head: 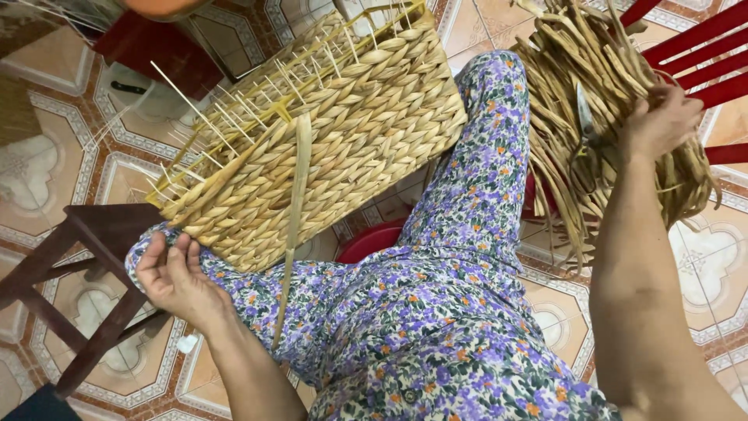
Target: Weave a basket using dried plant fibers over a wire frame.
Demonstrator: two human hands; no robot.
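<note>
Resting across the lap on flowered purple trousers [436, 312], a half-woven straw basket [343, 132] is steadied at its lower corner by the left hand [175, 277], whose fingers are curled loosely against the weave with nothing clasped. One loose straw strand [294, 210] is seen hanging down from the basket's side. Off to the right, the right hand [662, 121] is sunk into a bundle of dried straw [576, 86] on a red chair [701, 54]; whether strands are gripped cannot be told.

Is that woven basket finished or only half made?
Half made: the basket has bare thin stakes sticking out unwoven, and one loose strand hangs down.
</note>
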